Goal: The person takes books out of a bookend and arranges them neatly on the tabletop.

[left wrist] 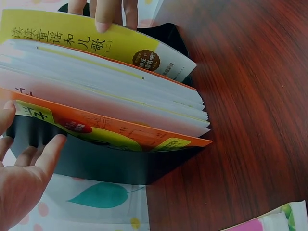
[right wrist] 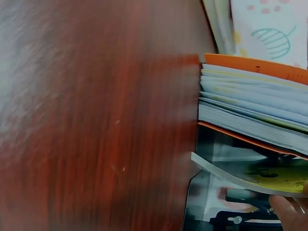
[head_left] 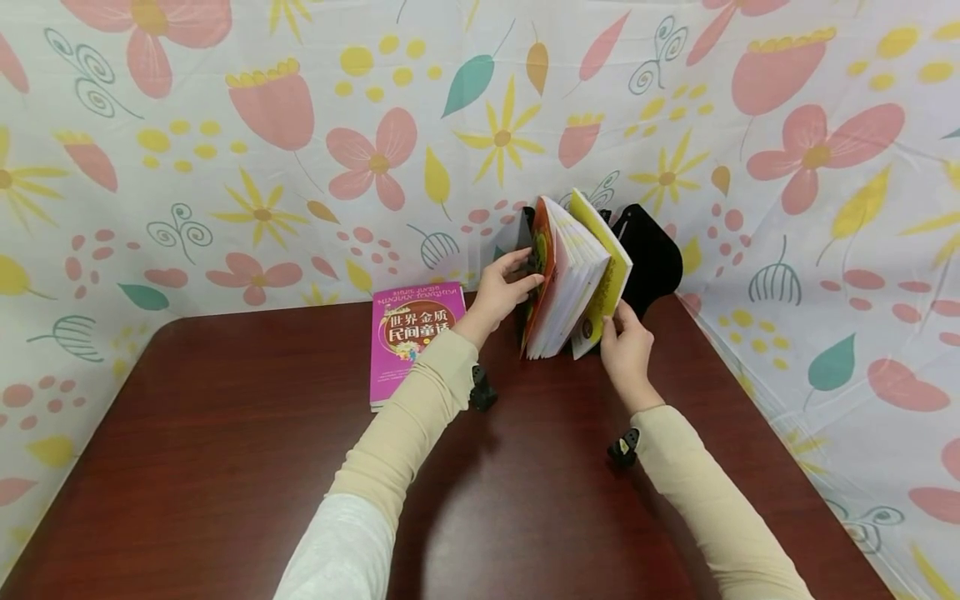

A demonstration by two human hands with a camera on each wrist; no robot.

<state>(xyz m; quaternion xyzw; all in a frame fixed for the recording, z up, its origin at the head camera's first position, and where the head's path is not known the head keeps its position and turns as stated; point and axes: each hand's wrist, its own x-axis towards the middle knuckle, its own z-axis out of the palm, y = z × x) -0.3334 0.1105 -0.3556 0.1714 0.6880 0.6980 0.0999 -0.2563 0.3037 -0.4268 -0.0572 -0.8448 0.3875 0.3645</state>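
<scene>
"Books: how many do you count?"

"Three. One purple book (head_left: 393,350) lies flat mid-frame; right of centre, an orange book (head_left: 570,292) stands with pages fanned, a tilted yellow book (head_left: 617,273) beside it, between two black panels (head_left: 652,258)."

"And the two hands?"

"Right hand (head_left: 628,346) pinches the yellow book; left hand (head_left: 498,296) rests spread fingers against the orange cover and nearer panel."

"The left wrist view gives the yellow cover's lettering, unreadable from the head."

"It crops the purple book, lower right, though. And that dark fitting (right wrist: 240,219), lower right from the right wrist, is hard to make out."
</scene>
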